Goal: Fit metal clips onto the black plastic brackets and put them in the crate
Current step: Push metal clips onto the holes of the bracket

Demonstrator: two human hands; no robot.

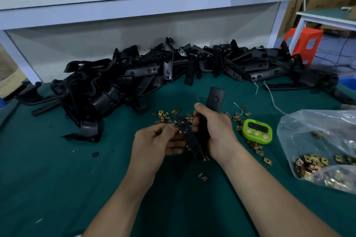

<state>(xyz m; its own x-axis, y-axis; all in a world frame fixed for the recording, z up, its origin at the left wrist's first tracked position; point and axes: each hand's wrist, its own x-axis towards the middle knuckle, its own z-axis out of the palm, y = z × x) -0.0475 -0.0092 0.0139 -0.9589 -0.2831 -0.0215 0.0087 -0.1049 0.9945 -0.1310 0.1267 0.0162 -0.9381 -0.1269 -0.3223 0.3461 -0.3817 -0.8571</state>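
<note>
Mid-fit on 1 black bracket (214, 99): right hand (215, 131) fingers wrapped round its stem above surface (48, 169). Left hand (154, 140) fingers pinch what looks like metal clip (175, 128) at lower tab. Large bracket pile (173, 69) waits behind. Crate not in view. Most work likely left.

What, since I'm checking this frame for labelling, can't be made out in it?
Head view:
Green timer digits: too dim and small.
Black bracket middle: hidden by the right hand.
Whether the left hand pinches a clip: its own fingers hide it.
Plastic bag: cut off by the right edge.
Crate: none in view.
</note>
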